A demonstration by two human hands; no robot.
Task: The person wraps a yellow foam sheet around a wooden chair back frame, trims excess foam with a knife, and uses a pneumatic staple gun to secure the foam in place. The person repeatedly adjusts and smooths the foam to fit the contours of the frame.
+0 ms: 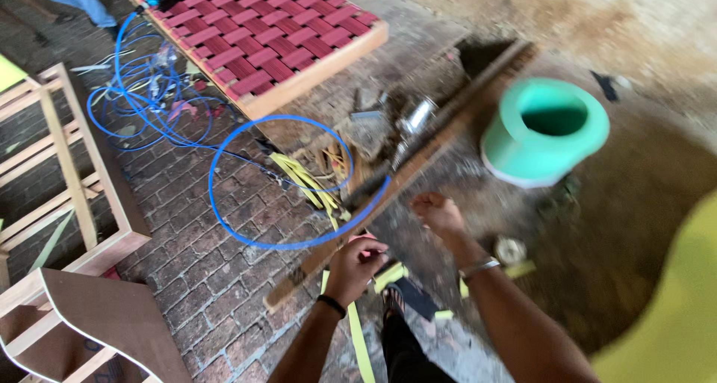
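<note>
Nearest you, at 4 o'clock, a yellow sleeve (672,308) fills the corner. Your left hand (355,266) is curled tight around a yellow strap (360,343) trailing toward 6 o'clock, just beside a long wooden plank (418,163). Your right hand (439,213) hangs empty, fingers loosely bent, near the green tub (544,131) at 2 o'clock. A blue hose (246,204) loops at 10 o'clock.

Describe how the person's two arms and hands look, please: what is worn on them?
Both forearms are bare, with no sleeves and no gloves. The left hand has a thin black band around the wrist. The right hand has a slim silver-coloured metal bracelet or watch at the wrist; blur hides which. No rings can be made out.
</note>
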